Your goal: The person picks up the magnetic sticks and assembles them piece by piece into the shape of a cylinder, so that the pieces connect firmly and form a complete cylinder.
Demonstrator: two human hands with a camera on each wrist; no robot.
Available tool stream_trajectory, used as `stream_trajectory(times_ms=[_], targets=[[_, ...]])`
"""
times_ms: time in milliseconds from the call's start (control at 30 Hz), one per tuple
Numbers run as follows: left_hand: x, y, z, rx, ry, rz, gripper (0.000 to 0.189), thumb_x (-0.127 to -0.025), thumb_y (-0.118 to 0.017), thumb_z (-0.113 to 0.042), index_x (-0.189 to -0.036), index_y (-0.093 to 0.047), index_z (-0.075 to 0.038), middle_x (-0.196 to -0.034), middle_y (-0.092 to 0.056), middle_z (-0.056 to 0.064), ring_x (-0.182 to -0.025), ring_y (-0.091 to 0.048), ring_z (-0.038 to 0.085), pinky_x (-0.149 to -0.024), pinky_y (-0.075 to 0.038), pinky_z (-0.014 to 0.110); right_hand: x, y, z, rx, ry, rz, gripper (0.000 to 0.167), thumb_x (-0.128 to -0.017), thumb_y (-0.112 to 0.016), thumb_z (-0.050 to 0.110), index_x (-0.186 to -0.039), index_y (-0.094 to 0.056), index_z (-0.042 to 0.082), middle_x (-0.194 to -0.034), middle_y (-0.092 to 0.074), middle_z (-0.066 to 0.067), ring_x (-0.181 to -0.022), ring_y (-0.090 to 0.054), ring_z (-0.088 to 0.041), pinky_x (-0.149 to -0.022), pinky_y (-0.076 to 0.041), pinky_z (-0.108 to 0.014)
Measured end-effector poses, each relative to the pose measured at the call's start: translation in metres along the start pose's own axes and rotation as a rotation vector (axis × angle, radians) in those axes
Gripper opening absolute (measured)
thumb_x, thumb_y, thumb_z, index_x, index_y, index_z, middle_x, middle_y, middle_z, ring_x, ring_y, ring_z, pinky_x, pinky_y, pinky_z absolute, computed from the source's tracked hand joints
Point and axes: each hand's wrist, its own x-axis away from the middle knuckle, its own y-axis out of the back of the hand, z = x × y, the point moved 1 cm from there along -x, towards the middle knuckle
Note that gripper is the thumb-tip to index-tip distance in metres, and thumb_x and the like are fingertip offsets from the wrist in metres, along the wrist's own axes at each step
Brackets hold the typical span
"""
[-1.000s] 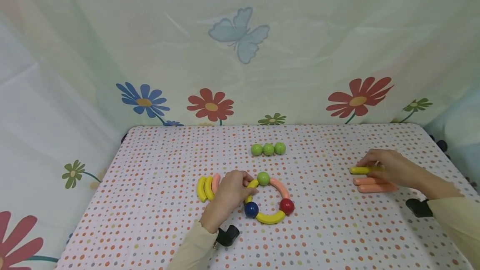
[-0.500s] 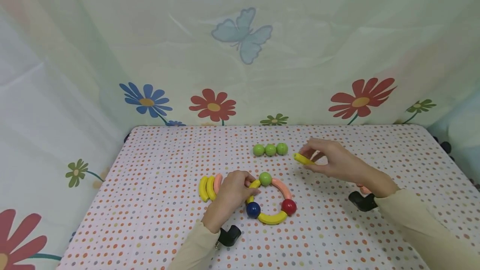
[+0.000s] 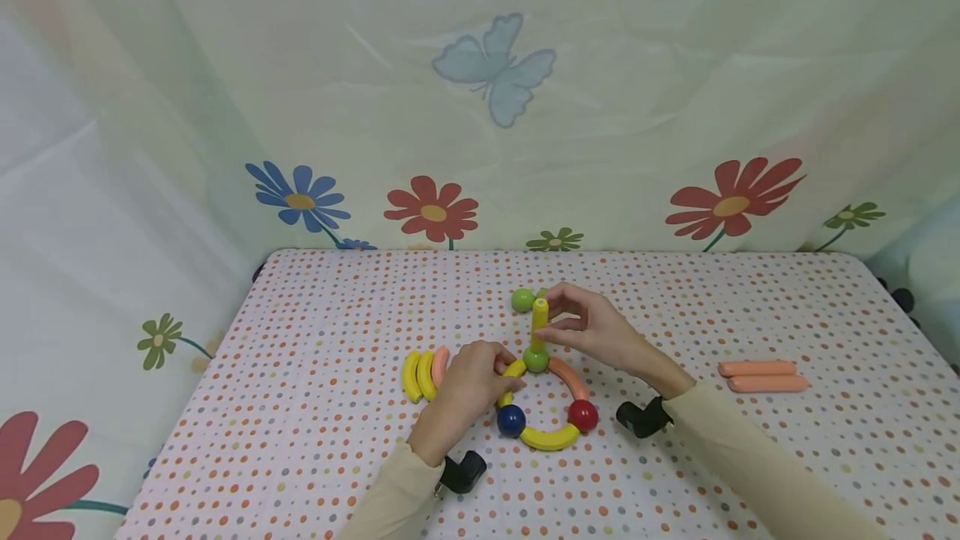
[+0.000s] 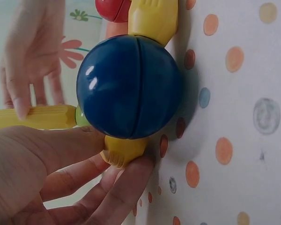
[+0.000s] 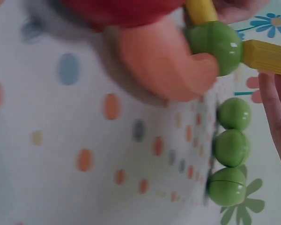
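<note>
Yellow rod (image 3: 539, 325), head view: stands upright, long axis rising from the surface (image 3: 337, 440), lower end against the top of the green ball (image 3: 536, 360), which sits at the far side of the ring (image 3: 549, 438). Right hand (image 3: 597, 332) is nearer, rod pinched narrowly at its fingertips, left of the palm. Left hand (image 3: 468, 377) pinches the curved yellow piece (image 3: 514, 369) between the green ball and the blue ball (image 3: 512, 421). Versus half a second ago: rod was tilted in the air, right of the ring; now it's upright over the green ball, and the orange rods (image 3: 763, 376) at right are uncovered. Left hand kept its place.

Left wrist view: blue ball fills the middle; thumb and fingers grip the curved yellow piece just beside it. Beyond, rod's end meets the green ball, right hand on the rod.

Right wrist view: blurry up close. Rod and orange curved piece (image 5: 161, 61) both touch the green ball. Fully seated or just resting there, can't tell from where I'm standing.
</note>
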Motion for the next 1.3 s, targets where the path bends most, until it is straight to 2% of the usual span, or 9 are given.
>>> stream_trajectory(times_ms=[167, 367, 500, 700, 1000, 1167, 1233, 1300], targets=[[-0.001, -0.001, 0.001, -0.019, -0.004, -0.003, 0.023, -0.088, -0.085, -0.010, -0.106, -0.077, 0.001, -0.080, -0.061, -0.002, -0.060, -0.052, 0.008, -0.054, -0.041, 0.019, 0.004, -0.004, -0.005, -0.015, -0.006, -0.006, 0.032, -0.092, -0.074, -0.008, -0.121, -0.059, -0.007, -0.114, -0.064, -0.018, -0.103, -0.067, -0.023, -0.087, -0.059, -0.026], [-0.002, -0.001, 0.000, -0.037, 0.005, -0.003, 0.025, -0.088, -0.086, -0.012, -0.108, -0.077, 0.001, -0.083, -0.062, 0.000, -0.064, -0.053, 0.009, -0.056, -0.042, 0.019, 0.010, -0.010, -0.001, 0.038, 0.070, -0.006, 0.030, -0.089, -0.078, -0.008, -0.115, -0.063, -0.007, -0.110, -0.066, -0.015, -0.100, -0.069, -0.026, -0.088, -0.060, -0.032], [-0.002, -0.001, -0.001, -0.045, 0.008, -0.007, 0.027, -0.087, -0.087, -0.012, -0.108, -0.076, 0.002, -0.084, -0.063, 0.001, -0.066, -0.054, 0.011, -0.057, -0.043, 0.020, 0.012, -0.012, -0.002, 0.067, 0.115, -0.020, 0.030, -0.086, -0.080, -0.010, -0.112, -0.065, -0.005, -0.107, -0.066, -0.012, -0.098, -0.069, -0.022, -0.087, -0.061, -0.035], [-0.001, -0.001, -0.001, -0.037, 0.017, -0.006, 0.029, -0.087, -0.087, -0.012, -0.109, -0.075, 0.003, -0.084, -0.063, 0.002, -0.066, -0.054, 0.012, -0.057, -0.043, 0.021, 0.014, -0.014, -0.004, 0.055, 0.109, -0.030, 0.032, -0.086, -0.080, -0.009, -0.114, -0.065, -0.004, -0.109, -0.066, -0.012, -0.099, -0.069, -0.016, -0.088, -0.060, -0.035], [-0.001, -0.001, -0.002, -0.034, 0.015, -0.004, 0.028, -0.087, -0.086, -0.011, -0.109, -0.076, 0.003, -0.083, -0.063, 0.002, -0.065, -0.054, 0.011, -0.056, -0.043, 0.021, 0.018, -0.013, -0.005, 0.023, 0.093, -0.034, 0.032, -0.088, -0.079, -0.008, -0.115, -0.063, -0.006, -0.111, -0.065, -0.015, -0.100, -0.069, -0.020, -0.089, -0.059, -0.032], [0.000, -0.001, -0.001, -0.052, -0.021, -0.019, 0.025, -0.087, -0.087, -0.010, -0.106, -0.077, 0.002, -0.082, -0.063, 0.001, -0.066, -0.053, 0.010, -0.057, -0.042, 0.020, 0.026, 0.009, -0.003, 0.090, 0.058, -0.015, 0.035, -0.090, -0.080, -0.002, -0.121, -0.063, -0.003, -0.115, -0.066, -0.014, -0.106, -0.067, -0.030, -0.094, -0.058, -0.042], [0.000, -0.001, 0.000, -0.053, -0.029, -0.023, 0.024, -0.087, -0.087, -0.009, -0.105, -0.077, 0.002, -0.082, -0.063, 0.001, -0.066, -0.053, 0.010, -0.058, -0.042, 0.020, 0.035, 0.026, -0.005, 0.163, 0.071, -0.021, 0.031, -0.091, -0.079, -0.001, -0.119, -0.065, -0.001, -0.114, -0.067, -0.014, -0.105, -0.067, -0.029, -0.094, -0.058, -0.043], [0.000, -0.001, 0.000, -0.050, -0.027, -0.021, 0.024, -0.087, -0.086, -0.009, -0.106, -0.077, 0.002, -0.082, -0.062, 0.001, -0.067, -0.053, 0.010, -0.058, -0.042, 0.021, 0.047, 0.048, -0.008, 0.259, 0.081, -0.029, 0.027, -0.092, -0.078, -0.001, -0.116, -0.067, 0.001, -0.113, -0.068, -0.012, -0.103, -0.067, -0.023, -0.091, -0.058, -0.039]])
